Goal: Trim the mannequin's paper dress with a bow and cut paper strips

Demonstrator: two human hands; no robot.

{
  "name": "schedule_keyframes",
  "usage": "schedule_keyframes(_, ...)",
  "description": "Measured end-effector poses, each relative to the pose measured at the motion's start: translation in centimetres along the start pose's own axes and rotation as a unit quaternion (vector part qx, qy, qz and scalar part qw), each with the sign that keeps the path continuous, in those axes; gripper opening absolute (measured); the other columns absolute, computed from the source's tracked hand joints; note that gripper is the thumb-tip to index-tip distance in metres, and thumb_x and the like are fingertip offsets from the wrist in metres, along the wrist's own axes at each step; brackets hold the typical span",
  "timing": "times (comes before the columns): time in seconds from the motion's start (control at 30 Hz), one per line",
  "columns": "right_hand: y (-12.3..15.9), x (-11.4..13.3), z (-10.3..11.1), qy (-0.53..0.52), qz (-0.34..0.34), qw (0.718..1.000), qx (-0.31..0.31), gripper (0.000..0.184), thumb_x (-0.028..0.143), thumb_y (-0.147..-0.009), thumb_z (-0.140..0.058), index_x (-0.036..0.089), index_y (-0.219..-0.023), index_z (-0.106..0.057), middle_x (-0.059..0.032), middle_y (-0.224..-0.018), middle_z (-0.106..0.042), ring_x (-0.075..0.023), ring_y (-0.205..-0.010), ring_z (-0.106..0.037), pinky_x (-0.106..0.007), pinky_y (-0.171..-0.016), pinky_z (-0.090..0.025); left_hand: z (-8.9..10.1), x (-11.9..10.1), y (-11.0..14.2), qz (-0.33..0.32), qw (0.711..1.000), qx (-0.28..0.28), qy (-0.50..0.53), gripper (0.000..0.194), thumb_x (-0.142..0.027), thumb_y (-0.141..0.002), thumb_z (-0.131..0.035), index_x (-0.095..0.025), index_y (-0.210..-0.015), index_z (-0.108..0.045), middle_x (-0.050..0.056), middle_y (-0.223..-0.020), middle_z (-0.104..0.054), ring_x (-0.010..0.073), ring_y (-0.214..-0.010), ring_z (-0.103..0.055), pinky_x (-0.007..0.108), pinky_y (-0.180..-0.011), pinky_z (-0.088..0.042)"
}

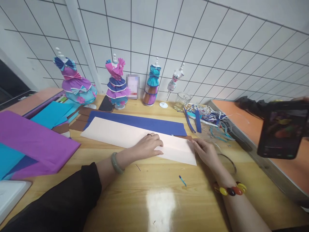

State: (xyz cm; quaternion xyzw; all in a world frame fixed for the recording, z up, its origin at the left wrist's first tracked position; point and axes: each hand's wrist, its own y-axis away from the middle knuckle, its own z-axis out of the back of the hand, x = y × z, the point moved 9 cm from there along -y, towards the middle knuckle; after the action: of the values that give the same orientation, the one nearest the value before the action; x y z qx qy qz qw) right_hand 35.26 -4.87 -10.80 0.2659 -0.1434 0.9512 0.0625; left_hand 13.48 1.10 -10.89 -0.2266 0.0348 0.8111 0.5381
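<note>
A long pale pink paper strip (116,132) lies slantwise across the wooden table, over a dark blue strip (145,123) and a brown piece that barely shows at the right. My left hand (151,145) rests on the pink strip near its middle, thumb apart from the bent fingers. At the strip's right end, my right hand (206,153) pinches the upper corner between thumb and fingers. Several doll-sized dress forms stand behind the strips, among them one in a pink and navy tiered dress (117,87) and a bare white form (176,79).
Purple sheets (36,145) and blue sheets (51,112) are stacked at the left. A glass jar (182,100) and a tangle of paper scraps (210,116) sit at the back right. A phone (283,129) stands out at the far right. A small blue scrap (182,181) lies in front.
</note>
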Motion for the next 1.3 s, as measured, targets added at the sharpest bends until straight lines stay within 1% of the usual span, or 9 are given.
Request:
schedule_keyframes(0.2, -0.1, -0.6, -0.2, -0.003, -0.006, 1.000, 0.003, 0.040, 0.046, -0.086, -0.041, 0.016, -0.093, -0.066, -0.0072, -0.084, -0.070, -0.0218, -0.074, -0.062, -0.030, -0.061, -0.046, 0.0, 0.0, 0.1, -0.005, 1.000, -0.004, 0.002, 0.028, -0.043, -0.079, -0.056, -0.021, -0.096, -0.060, 0.004, -0.095, -0.054, 0.0188, -0.094, -0.051, 0.031, -0.083, -0.039)
schedule_keyframes(0.43, 0.1, 0.0, 0.1, 0.005, -0.007, 1.000, -0.001, 0.039, 0.045, -0.085, -0.041, 0.016, -0.091, -0.066, -0.0084, -0.087, -0.070, -0.0234, -0.077, -0.063, -0.032, -0.065, -0.047, 0.2, 0.0, 0.1, -0.001, 1.000, -0.004, 0.003, 0.028, -0.043, -0.079, -0.058, -0.021, -0.095, -0.061, 0.004, -0.093, -0.054, 0.0194, -0.095, -0.051, 0.031, -0.084, -0.038)
schedule_keyframes(0.6, 0.1, 0.5, 0.2, 0.022, -0.013, 1.000, 0.006, 0.040, 0.046, -0.086, -0.040, 0.016, -0.089, -0.066, -0.0080, -0.079, -0.070, -0.0223, -0.069, -0.062, -0.031, -0.060, -0.045, 0.2, -0.1, 0.1, -0.002, 1.000, -0.003, 0.001, 0.028, -0.043, -0.079, -0.058, -0.020, -0.094, -0.061, 0.005, -0.093, -0.054, 0.0191, -0.094, -0.051, 0.030, -0.083, -0.039)
schedule_keyframes(0.77, 0.0, -0.2, 0.0, 0.013, -0.033, 0.999, 0.013, 0.039, 0.045, -0.086, -0.040, 0.016, -0.094, -0.066, -0.0080, -0.082, -0.070, -0.0231, -0.074, -0.063, -0.032, -0.064, -0.046, 0.1, 0.0, 0.1, -0.002, 1.000, -0.005, -0.003, 0.028, -0.042, -0.078, -0.059, -0.021, -0.095, -0.061, 0.004, -0.093, -0.054, 0.0192, -0.094, -0.051, 0.030, -0.082, -0.039)
schedule_keyframes(0.87, -0.1, -0.6, 0.3, 0.003, -0.034, 0.999, -0.006, 0.036, 0.043, -0.085, -0.043, 0.017, -0.093, -0.066, -0.0087, -0.087, -0.071, -0.0239, -0.080, -0.063, -0.034, -0.069, -0.046, 0.0, 0.0, 0.0, -0.005, 1.000, -0.005, -0.005, 0.028, -0.042, -0.078, -0.059, -0.021, -0.095, -0.060, 0.004, -0.094, -0.054, 0.0192, -0.094, -0.051, 0.030, -0.082, -0.039)
schedule_keyframes(0.97, 0.0, -1.1, 1.3, -0.001, -0.051, 0.997, -0.051, 0.035, 0.043, -0.084, -0.045, 0.016, -0.091, -0.066, -0.0090, -0.088, -0.070, -0.0234, -0.081, -0.062, -0.033, -0.069, -0.046, 0.0, 0.0, 0.1, -0.007, 1.000, -0.007, -0.007, 0.028, -0.043, -0.079, -0.058, -0.020, -0.095, -0.060, 0.004, -0.095, -0.054, 0.0190, -0.094, -0.052, 0.031, -0.082, -0.039)
schedule_keyframes(1.13, 0.2, -2.6, 2.5, -0.015, -0.093, 0.990, -0.110, 0.039, 0.047, -0.082, -0.047, 0.015, -0.093, -0.066, -0.0068, -0.068, -0.066, -0.0188, -0.060, -0.060, -0.029, -0.056, -0.045, 0.0, -0.1, 0.1, -0.009, 1.000, -0.006, -0.008, 0.028, -0.043, -0.080, -0.056, -0.020, -0.095, -0.060, 0.004, -0.095, -0.054, 0.0187, -0.094, -0.051, 0.031, -0.083, -0.039)
schedule_keyframes(1.2, 0.2, -3.2, 2.6, -0.034, -0.097, 0.988, -0.114, 0.038, 0.045, -0.081, -0.049, 0.015, -0.096, -0.066, -0.0077, -0.072, -0.067, -0.0193, -0.063, -0.061, -0.030, -0.058, -0.046, 0.0, -0.1, 0.1, -0.008, 1.000, -0.006, -0.009, 0.028, -0.043, -0.080, -0.057, -0.020, -0.095, -0.060, 0.004, -0.096, -0.054, 0.0188, -0.094, -0.051, 0.031, -0.083, -0.038)
schedule_keyframes(1.3, -0.2, -3.5, 2.5, -0.041, -0.088, 0.989, -0.113, 0.037, 0.044, -0.079, -0.052, 0.016, -0.098, -0.065, -0.0106, -0.088, -0.069, -0.0218, -0.073, -0.063, -0.034, -0.065, -0.049, 0.0, 0.0, 0.1, -0.006, 1.000, -0.006, -0.009, 0.028, -0.043, -0.079, -0.058, -0.020, -0.095, -0.060, 0.004, -0.096, -0.054, 0.0187, -0.094, -0.051, 0.031, -0.084, -0.038)
